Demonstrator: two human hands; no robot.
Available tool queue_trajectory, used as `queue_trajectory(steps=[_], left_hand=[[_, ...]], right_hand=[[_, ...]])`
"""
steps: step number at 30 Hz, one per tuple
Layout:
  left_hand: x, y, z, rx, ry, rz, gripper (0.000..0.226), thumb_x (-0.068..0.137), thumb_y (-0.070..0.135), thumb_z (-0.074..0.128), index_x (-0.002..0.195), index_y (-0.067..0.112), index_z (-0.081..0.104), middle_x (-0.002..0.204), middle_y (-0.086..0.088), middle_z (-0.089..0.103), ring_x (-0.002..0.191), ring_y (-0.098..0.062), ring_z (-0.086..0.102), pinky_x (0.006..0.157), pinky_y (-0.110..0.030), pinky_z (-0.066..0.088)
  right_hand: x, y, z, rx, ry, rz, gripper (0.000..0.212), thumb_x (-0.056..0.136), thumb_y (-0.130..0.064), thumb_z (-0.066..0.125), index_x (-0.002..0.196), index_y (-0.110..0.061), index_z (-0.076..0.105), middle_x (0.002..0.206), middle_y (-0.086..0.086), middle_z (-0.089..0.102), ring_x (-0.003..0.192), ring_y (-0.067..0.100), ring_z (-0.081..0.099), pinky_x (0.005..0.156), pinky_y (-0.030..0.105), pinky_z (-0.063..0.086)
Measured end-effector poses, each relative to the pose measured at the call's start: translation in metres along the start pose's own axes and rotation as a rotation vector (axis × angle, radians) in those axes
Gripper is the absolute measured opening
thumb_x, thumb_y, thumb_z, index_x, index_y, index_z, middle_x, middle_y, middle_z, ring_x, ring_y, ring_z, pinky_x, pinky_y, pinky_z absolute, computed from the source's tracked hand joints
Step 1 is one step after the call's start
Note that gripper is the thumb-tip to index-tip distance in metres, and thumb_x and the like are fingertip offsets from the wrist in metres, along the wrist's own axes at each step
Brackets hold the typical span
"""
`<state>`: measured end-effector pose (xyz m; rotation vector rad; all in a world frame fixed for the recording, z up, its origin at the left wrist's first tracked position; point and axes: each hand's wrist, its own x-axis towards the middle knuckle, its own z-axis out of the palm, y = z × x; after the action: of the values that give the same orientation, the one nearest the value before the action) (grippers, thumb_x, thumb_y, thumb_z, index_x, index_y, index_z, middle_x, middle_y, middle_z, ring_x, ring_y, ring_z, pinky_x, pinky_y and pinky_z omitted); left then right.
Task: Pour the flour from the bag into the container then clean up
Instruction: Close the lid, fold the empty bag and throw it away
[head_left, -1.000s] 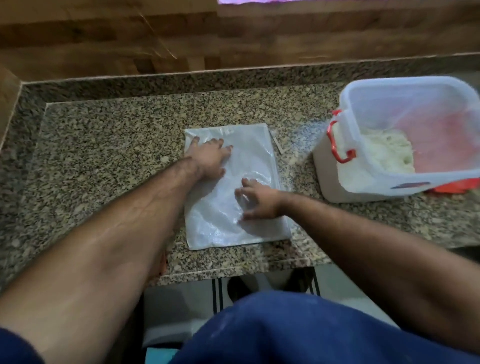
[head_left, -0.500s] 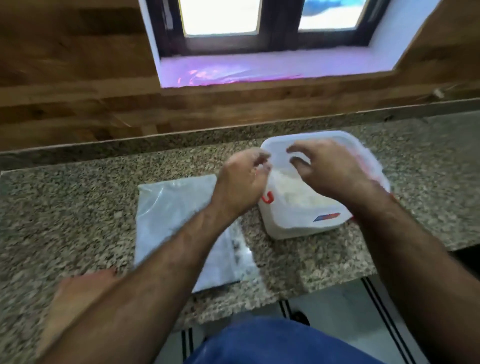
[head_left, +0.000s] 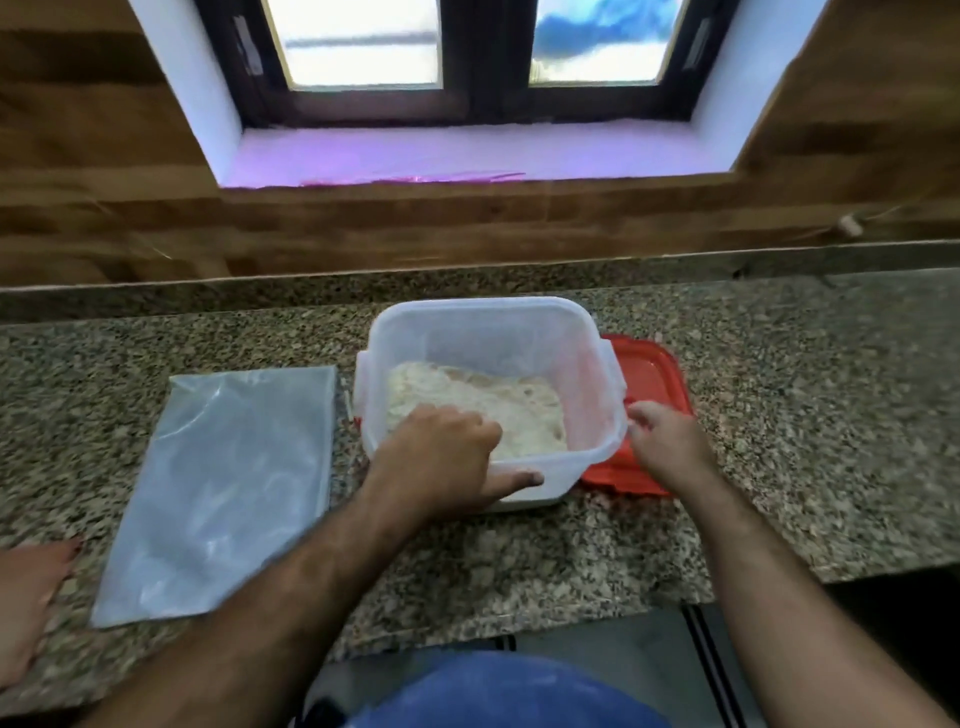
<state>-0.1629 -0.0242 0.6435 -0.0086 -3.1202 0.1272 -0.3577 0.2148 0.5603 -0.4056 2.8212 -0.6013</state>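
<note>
The clear plastic container (head_left: 488, 332) stands on the granite counter (head_left: 779, 415) with flour (head_left: 519, 405) heaped in its bottom. My left hand (head_left: 447, 462) grips its near-left rim, fingers curled inside and thumb along the front wall. My right hand (head_left: 665, 447) hovers at the container's right wall, over the red lid (head_left: 649, 374) that lies flat beside and partly under the container. Its fingers are curled, and what they touch is hidden. The flat plastic bag (head_left: 223, 483) lies to the left of the container.
The counter's front edge runs just below my forearms. A wooden wall and a window sill (head_left: 467, 156) stand behind the counter. Someone's bare foot (head_left: 26, 597) rests on the counter at the far left, beside the bag.
Both hands left the flattened bag and moved right to the container. The left now grips its near rim, and the right has dropped to its right side by the red lid. My view shifted right.
</note>
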Motion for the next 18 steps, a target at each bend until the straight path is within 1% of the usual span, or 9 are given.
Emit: queue_trajectory(steps=[3,4,6,8,10,12,14,16,18], left_hand=[[0.0,-0.002,0.002,-0.03,-0.046,-0.042,0.084,0.086,0.094,0.032,0.101,0.021,0.071,0.097,0.0,0.075,0.094,-0.029,0.071,0.074,-0.038,0.049],[0.001,-0.002,0.003,-0.033,-0.053,-0.058,0.088,0.083,0.097,0.028,0.102,0.022,0.072,0.098,0.001,0.075,0.095,-0.027,0.071,0.075,-0.038,0.051],[0.001,-0.003,0.002,-0.038,-0.077,-0.095,0.096,0.078,0.1,0.022,0.109,0.025,0.073,0.104,0.005,0.076,0.098,-0.024,0.071,0.08,-0.039,0.057],[0.0,-0.003,-0.001,-0.05,-0.101,-0.125,0.098,0.076,0.102,0.022,0.117,0.028,0.073,0.111,0.006,0.076,0.103,-0.023,0.071,0.085,-0.041,0.058],[-0.001,-0.003,-0.004,-0.076,-0.119,-0.136,0.096,0.078,0.101,0.027,0.123,0.029,0.072,0.115,0.007,0.076,0.107,-0.022,0.071,0.089,-0.041,0.057],[-0.002,-0.003,-0.006,-0.096,-0.121,-0.138,0.095,0.08,0.1,0.03,0.128,0.029,0.072,0.117,0.008,0.076,0.106,-0.021,0.071,0.088,-0.039,0.057],[-0.001,-0.003,-0.006,-0.093,-0.128,-0.14,0.096,0.08,0.101,0.029,0.128,0.029,0.072,0.115,0.008,0.077,0.104,-0.019,0.071,0.086,-0.038,0.057],[-0.001,-0.004,-0.005,-0.089,-0.128,-0.143,0.097,0.08,0.101,0.028,0.127,0.029,0.072,0.114,0.008,0.077,0.103,-0.019,0.071,0.086,-0.038,0.058],[0.0,-0.004,-0.004,-0.079,-0.126,-0.145,0.097,0.08,0.101,0.027,0.124,0.028,0.073,0.112,0.007,0.078,0.102,-0.019,0.071,0.086,-0.04,0.058]], right_hand=[[0.014,0.043,0.051,-0.099,-0.261,-0.138,0.072,0.074,-0.075,0.076,0.124,-0.025,0.076,0.119,-0.004,0.078,0.107,0.021,0.073,0.091,0.037,0.059],[0.011,0.045,0.056,-0.168,-0.319,-0.163,0.078,0.067,-0.079,0.077,0.124,-0.027,0.075,0.119,-0.008,0.075,0.106,0.019,0.071,0.09,0.037,0.059],[-0.001,0.038,0.05,-0.325,-0.332,-0.205,0.06,0.07,-0.067,0.082,0.119,-0.031,0.074,0.12,-0.008,0.067,0.11,0.021,0.069,0.089,0.036,0.058],[-0.001,0.036,0.048,-0.38,-0.237,-0.227,0.03,0.084,-0.048,0.078,0.106,-0.029,0.075,0.109,-0.005,0.071,0.106,0.025,0.071,0.082,0.036,0.056],[0.003,0.031,0.041,-0.313,-0.089,-0.244,0.016,0.09,-0.039,0.071,0.096,-0.024,0.075,0.093,-0.004,0.073,0.094,0.028,0.072,0.073,0.038,0.055],[0.007,0.019,0.027,-0.168,0.097,-0.246,0.012,0.096,-0.029,0.069,0.089,-0.021,0.075,0.083,-0.004,0.071,0.08,0.026,0.067,0.066,0.036,0.05],[0.013,0.001,0.007,-0.043,0.302,-0.253,0.016,0.1,-0.019,0.065,0.086,-0.022,0.073,0.08,-0.005,0.067,0.074,0.02,0.055,0.067,0.033,0.041],[0.021,-0.022,-0.016,0.047,0.455,-0.272,0.013,0.103,-0.02,0.062,0.096,-0.017,0.073,0.088,-0.002,0.067,0.081,0.02,0.053,0.074,0.036,0.044],[0.029,-0.042,-0.037,0.118,0.563,-0.289,0.014,0.105,-0.023,0.061,0.107,-0.014,0.072,0.097,0.002,0.07,0.089,0.025,0.06,0.083,0.044,0.051]])
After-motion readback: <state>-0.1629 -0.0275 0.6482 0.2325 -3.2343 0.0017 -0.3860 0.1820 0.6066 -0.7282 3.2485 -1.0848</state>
